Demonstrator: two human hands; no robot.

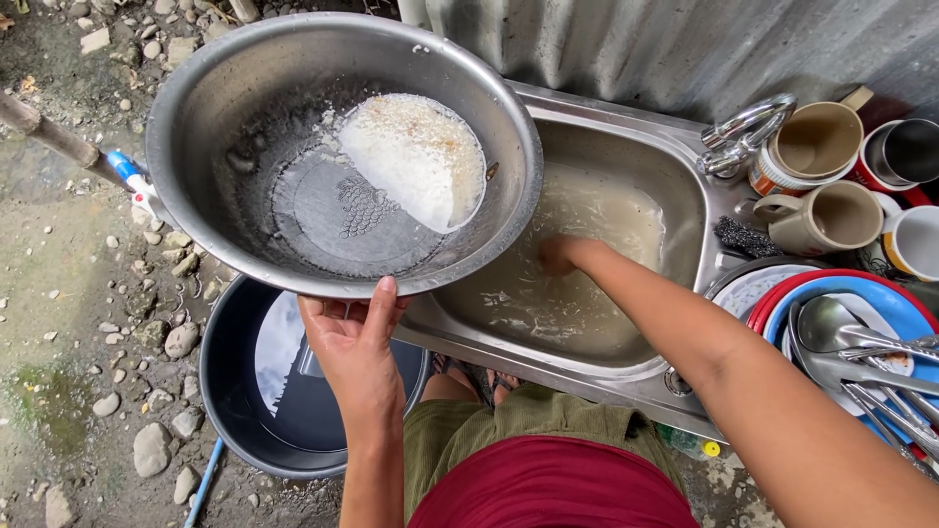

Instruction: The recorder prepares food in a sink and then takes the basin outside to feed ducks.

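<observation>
My left hand (354, 342) grips the near rim of a large steel basin (235, 108), thumb over the edge, holding it tilted above the sink's left side. A little soapy water (416, 156) pools inside the basin. My right hand (558, 254) reaches down into the steel sink (685, 196), its fingers under the murky water (567, 284), so I cannot see whether they hold anything.
A dark bucket (225, 391) with water stands on the stony ground below the basin. Right of the sink are a tap (745, 127), several mugs (822, 220), a scouring pad (743, 238), and stacked plates (880, 303) with spoons (841, 332). Corrugated metal wall behind.
</observation>
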